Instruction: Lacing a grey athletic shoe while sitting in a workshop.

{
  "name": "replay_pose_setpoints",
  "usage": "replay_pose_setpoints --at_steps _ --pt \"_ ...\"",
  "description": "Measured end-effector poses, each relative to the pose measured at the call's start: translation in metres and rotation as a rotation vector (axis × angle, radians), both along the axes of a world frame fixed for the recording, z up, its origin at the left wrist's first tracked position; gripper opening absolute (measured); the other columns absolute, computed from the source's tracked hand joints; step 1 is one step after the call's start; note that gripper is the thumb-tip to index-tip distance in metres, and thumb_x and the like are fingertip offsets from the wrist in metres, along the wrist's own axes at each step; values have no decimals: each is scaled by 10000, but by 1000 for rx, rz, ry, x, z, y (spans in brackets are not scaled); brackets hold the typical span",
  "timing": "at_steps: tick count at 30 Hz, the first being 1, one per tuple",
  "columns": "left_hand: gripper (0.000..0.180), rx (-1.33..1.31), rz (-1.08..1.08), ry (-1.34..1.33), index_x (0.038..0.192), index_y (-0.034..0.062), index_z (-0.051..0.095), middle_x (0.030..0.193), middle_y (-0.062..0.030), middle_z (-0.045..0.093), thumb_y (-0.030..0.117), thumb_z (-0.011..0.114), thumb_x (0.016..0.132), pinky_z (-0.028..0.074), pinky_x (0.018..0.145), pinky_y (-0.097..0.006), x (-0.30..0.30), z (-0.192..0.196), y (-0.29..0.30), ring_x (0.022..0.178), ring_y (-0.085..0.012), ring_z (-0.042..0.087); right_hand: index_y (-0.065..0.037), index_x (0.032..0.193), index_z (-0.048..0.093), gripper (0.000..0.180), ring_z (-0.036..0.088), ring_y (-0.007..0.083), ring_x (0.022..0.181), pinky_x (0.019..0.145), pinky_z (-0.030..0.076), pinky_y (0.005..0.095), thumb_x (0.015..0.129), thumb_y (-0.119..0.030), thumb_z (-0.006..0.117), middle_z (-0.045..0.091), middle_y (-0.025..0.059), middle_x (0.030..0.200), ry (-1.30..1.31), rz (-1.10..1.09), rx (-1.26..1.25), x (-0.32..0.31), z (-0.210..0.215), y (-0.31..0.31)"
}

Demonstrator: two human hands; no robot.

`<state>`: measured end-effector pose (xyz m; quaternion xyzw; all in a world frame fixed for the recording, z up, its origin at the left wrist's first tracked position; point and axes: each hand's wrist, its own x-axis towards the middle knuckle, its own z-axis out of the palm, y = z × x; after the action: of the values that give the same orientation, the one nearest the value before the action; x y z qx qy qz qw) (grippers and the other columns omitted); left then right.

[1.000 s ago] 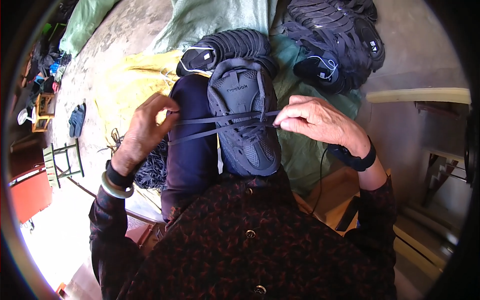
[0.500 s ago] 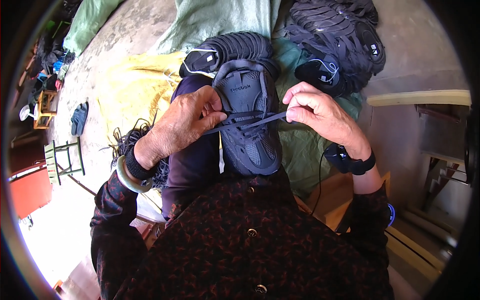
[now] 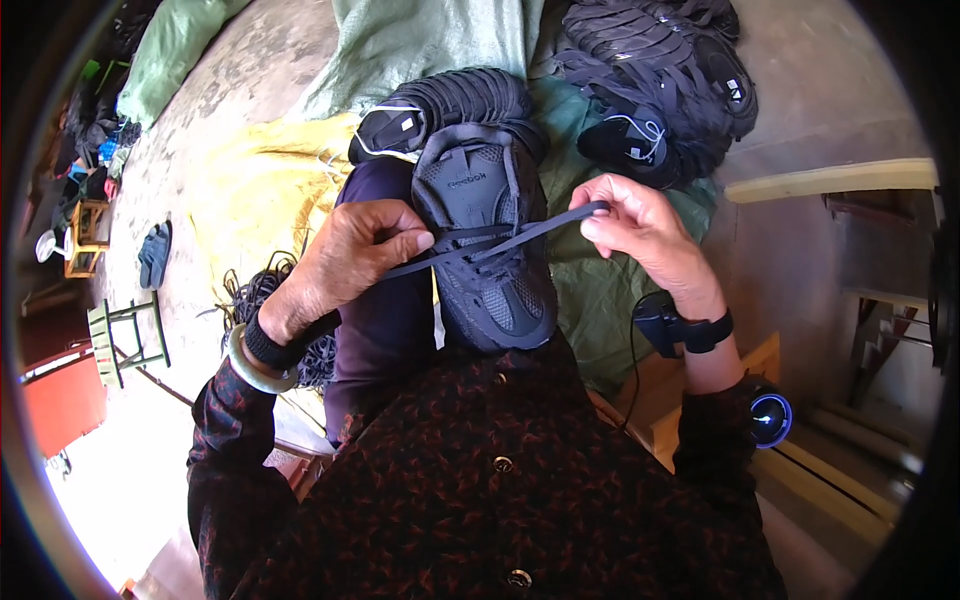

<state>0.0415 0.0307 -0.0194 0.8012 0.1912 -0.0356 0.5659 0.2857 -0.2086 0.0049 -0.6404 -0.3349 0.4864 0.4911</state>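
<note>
A dark grey sneaker [image 3: 498, 308] rests on my lap, its toe toward me and its tongue upright. My right hand [image 3: 640, 228] pinches a flat dark shoelace [image 3: 535, 231] between thumb and fingers, right of the shoe. The lace runs taut and slanting across the shoe's lacing. At the left side of the shoe, my left hand [image 3: 365, 258] is closed, thumb against fingers, on a lace by the eyelets. Part of a lace comes out below that hand.
Stacked black shoes [image 3: 470, 98] lie just beyond, with another pile [image 3: 660, 90] at the far right. A tangle of dark laces [image 3: 262, 300] is by my left wrist. Yellow sheeting [image 3: 260, 190], a green stool [image 3: 130, 338] and slippers [image 3: 155, 255] are at the left.
My right hand has moved slightly up and away from the shoe, with more lace stretched from it. My left hand has drawn a little left, off the shoe's tongue.
</note>
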Motion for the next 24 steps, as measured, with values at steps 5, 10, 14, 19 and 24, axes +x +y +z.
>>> replay_pose_setpoints --at_steps 5,10,14,19,24 --pt "153 -95 81 1 964 13 712 789 40 643 164 704 989 463 672 -242 -22 -7 9 746 -28 528 -34 967 522 125 580 55 723 548 559 245 922 -7 635 641 84 1031 84 -253 120 -29 -30 9" --pt "69 -250 295 39 962 -8 724 823 26 685 58 733 945 476 692 -219 -60 -9 29 745 -40 578 -42 1014 524 135 590 76 829 574 583 248 947 -3 634 617 77 1018 247 -340 209 -51 -49 15" --pt "66 -268 385 47 962 4 732 825 7 713 49 754 919 503 723 -215 -87 -4 46 756 -48 614 -61 1129 561 156 560 57 817 642 566 253 987 -58 626 578 20 999 92 -325 228 -65 -51 18" --pt "154 -233 438 108 905 57 717 739 93 615 177 812 886 342 570 -188 -131 -7 77 631 6 453 -29 1126 605 153 536 26 766 668 550 212 976 -33 633 549 9 1008 22 -261 175 -71 -52 18" --pt "160 -184 455 46 882 71 693 709 76 592 186 804 889 339 547 -203 -155 -7 96 607 -12 443 -59 1119 606 197 534 37 765 656 519 206 930 -7 626 508 -11 984 -25 -276 136 -76 -50 22"
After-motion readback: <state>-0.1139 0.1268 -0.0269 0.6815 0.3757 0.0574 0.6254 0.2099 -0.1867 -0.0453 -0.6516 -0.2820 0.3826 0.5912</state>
